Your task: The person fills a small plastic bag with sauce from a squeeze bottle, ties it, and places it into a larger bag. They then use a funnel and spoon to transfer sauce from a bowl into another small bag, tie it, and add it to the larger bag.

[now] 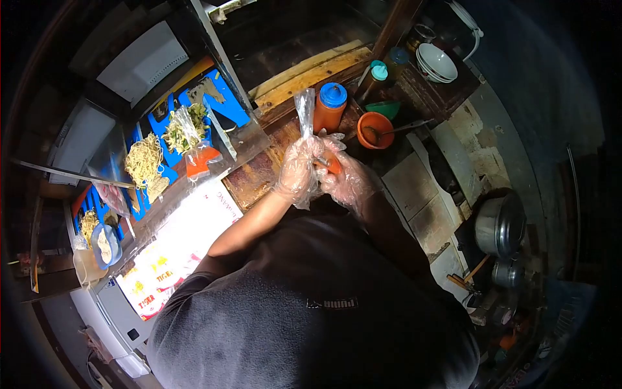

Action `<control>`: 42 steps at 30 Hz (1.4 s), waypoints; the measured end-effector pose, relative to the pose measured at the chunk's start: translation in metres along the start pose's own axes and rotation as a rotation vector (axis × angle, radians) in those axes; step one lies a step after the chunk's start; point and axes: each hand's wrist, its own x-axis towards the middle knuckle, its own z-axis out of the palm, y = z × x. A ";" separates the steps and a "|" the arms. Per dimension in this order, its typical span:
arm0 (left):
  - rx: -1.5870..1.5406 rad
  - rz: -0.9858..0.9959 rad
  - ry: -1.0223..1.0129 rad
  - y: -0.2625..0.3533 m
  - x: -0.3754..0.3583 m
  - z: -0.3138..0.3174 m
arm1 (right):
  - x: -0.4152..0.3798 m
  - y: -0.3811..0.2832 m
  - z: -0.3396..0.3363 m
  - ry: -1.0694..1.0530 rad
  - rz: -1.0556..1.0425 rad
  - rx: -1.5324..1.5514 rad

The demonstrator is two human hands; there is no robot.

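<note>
Both of my hands wear clear plastic gloves and meet above the wooden counter, near my chest. My left hand [298, 167] is closed on a clear plastic bag [304, 109], whose empty top stands up above the fingers. Close against it, my right hand [346, 174] is closed around the bag's lower part, where orange-red sauce [332, 163] shows between the hands. Just beyond them stands an orange bottle [330, 107] with a blue lid. An orange bowl [374, 131] holding sauce and a spoon is to the right of the bottle.
Noodles [144, 161], greens [183, 129] and a tied bag of red sauce [202, 160] lie on the left. Nearer are printed white sheets [162, 266]. White bowls [437, 63] stand at the back right, a metal pot [500, 225] at the right.
</note>
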 end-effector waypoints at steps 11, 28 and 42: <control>0.136 0.280 0.072 -0.008 0.006 -0.004 | -0.007 -0.014 0.027 0.338 0.006 -0.660; 0.125 0.072 0.185 -0.016 -0.001 0.000 | -0.015 -0.016 0.026 0.278 -0.108 -0.588; 0.390 0.199 0.106 -0.021 0.005 -0.003 | -0.021 -0.020 0.022 0.352 -0.211 -0.701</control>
